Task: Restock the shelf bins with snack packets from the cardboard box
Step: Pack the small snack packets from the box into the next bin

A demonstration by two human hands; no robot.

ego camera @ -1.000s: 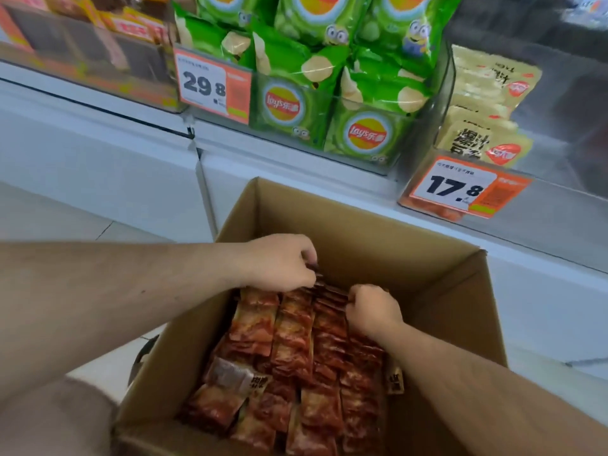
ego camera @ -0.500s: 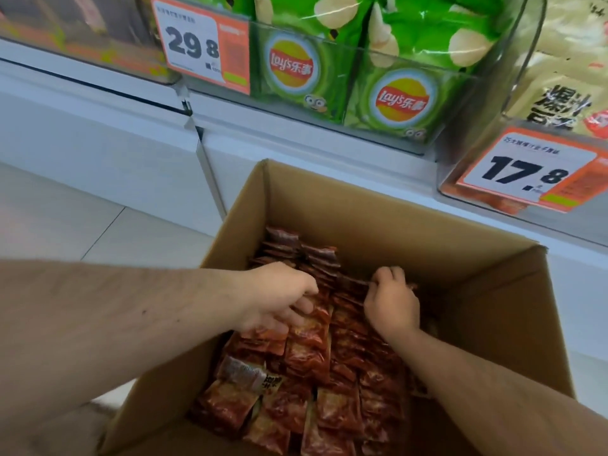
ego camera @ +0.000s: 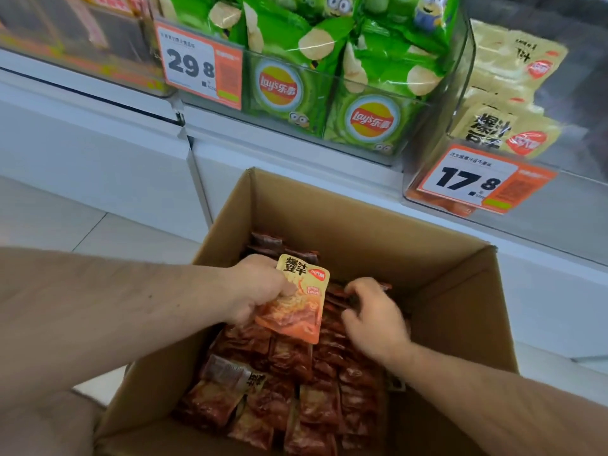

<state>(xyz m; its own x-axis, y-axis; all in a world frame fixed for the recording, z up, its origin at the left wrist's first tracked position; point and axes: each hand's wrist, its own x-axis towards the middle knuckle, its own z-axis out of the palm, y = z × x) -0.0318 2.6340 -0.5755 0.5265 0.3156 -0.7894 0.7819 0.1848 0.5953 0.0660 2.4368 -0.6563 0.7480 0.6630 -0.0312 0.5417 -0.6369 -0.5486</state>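
A person's two bare forearms reach from the near edge into an open cardboard box [ego camera: 345, 225] that sits on the floor in front of a white shop shelf. The box is filled with rows of dark red snack packets [ego camera: 296, 390], packed tightly on edge. The left hand [ego camera: 260, 287] has its fingers curled around one orange and cream packet [ego camera: 296, 304], gripping it by its left edge and holding it upright, face toward the camera, just above the packed rows in the middle of the box. The right hand [ego camera: 371, 317] is just to the right of it, fingers curled down into the far rows of packets; it is blurred, so whether it actually pinches any cannot be told. On the shelf beyond the box, a clear bin [ego camera: 378, 103] holds green crisp bags [ego camera: 371, 93] behind a price tag reading 29.8 [ego camera: 200, 64]. To its right another clear bin [ego camera: 470, 77] holds pale cream packets [ego camera: 506, 126], with a tag reading 17.8 [ego camera: 477, 181] at its front.
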